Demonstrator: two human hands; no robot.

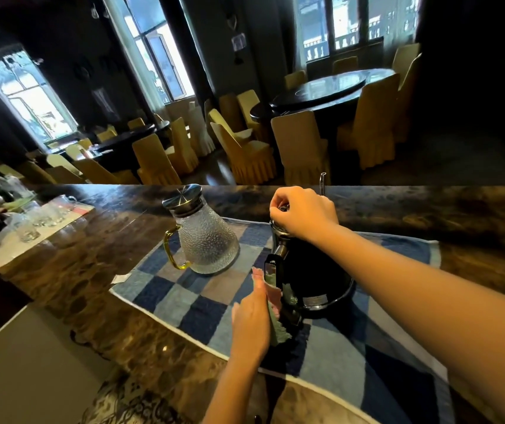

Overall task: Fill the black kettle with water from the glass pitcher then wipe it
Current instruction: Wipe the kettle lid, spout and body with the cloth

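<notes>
A: Where is the black kettle (312, 280) found, and how far is the task judged to have come?

B: It is seen standing at lower centre of the frame on the blue checked mat (184, 298), its handle turned toward the lower left. A pink and grey cloth (272, 304) is pressed against that handle by the left hand (252, 322), whose fingers are folded around the cloth with the thumb laid along it. The wiping part is therefore judged to be under way.

A: And the other hand?

B: The right hand (301, 214) is closed over the top of the kettle, at centre frame; the fingers are curled tight about what looks like the lid knob, though most of the lid is hidden under the palm. The kettle is probably being steadied for the wiping.

A: Can the filling be taken as done?

B: Only by inference. The glass pitcher (203, 240) is set down upright just left of the kettle, apart from it, with its metal lid (182, 195) on and no hand near it. No water level can be made out through the dimpled glass, and the inside of the kettle is not shown.

A: What is left, then?

B: The rest of the kettle's body, as far as can be told; only the handle side is being covered by the cloth. Further out, some drinking glasses (40, 218) are ranged along the counter (70, 270) at the left edge, untouched.
</notes>
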